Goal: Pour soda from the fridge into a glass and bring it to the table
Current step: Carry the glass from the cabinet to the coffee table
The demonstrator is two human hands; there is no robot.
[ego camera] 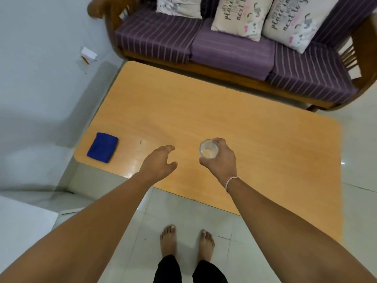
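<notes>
Head view: the glass (pixel 208 149), holding a little pale soda, sits upright in the right hand (pixel 221 160) over the near middle of the table (pixel 255 139), fingers wrapped round its side, likely to keep it level for setting down. The left hand (pixel 158 163) hovers to its left, loosely spread and holding nothing. A blue cloth (pixel 102 147) lies at the table's left.

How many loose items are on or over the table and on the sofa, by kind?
Glass, held in the right hand over the table: 1
Blue cloth on the table: 1
Printed pillows on the sofa: 3
Total: 5
</notes>
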